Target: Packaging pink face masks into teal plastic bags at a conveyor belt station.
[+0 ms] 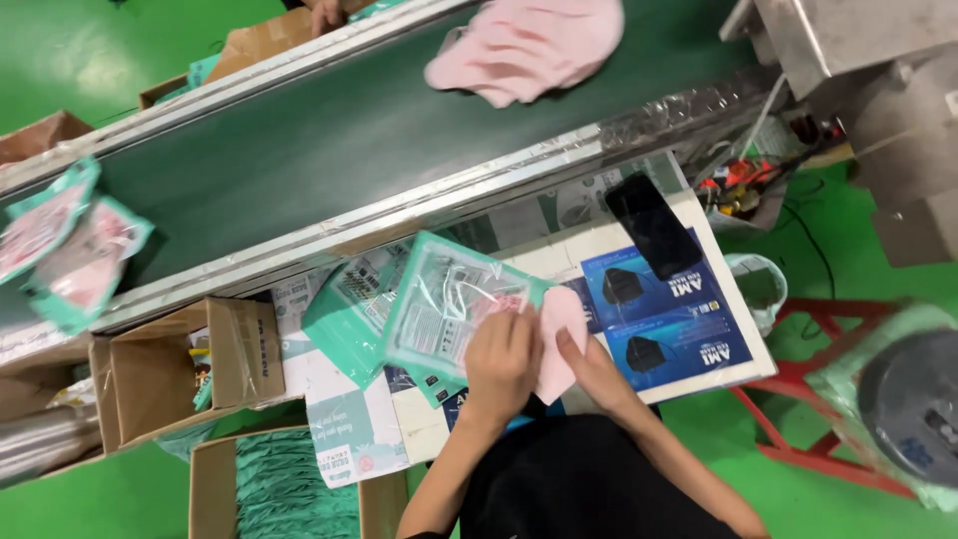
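While lying flat on the work table (pixel 689 215), the teal-edged clear pouch (pixel 449 304) is running its long axis diagonally, from the near-left corner up toward the conveyor belt (pixel 329 150), open mouth apparently pointing right toward the hands (hard to confirm through the glare). Left hand (pixel 501 364) pressing down on the pouch's right end, fingers curled over the edge, gripping it. Right hand (pixel 591 369) pinching a folded pink cloth piece (pixel 559 334), feeding it against the pouch mouth; cloth's long axis sitting roughly upright in view, near end hidden under the fingers. Second pouch (pixel 344 324) lying just beside and partly under the first, to its left. Black phone (pixel 654 225) resting on the table's far right, well apart from the hands. Pile of pink cloth (pixel 529 45) riding on the belt, filled pouches (pixel 65 245) sitting at the belt's left end. Open cardboard box (pixel 165 369) standing left of the table, another box of teal pouches (pixel 294 489) below it.
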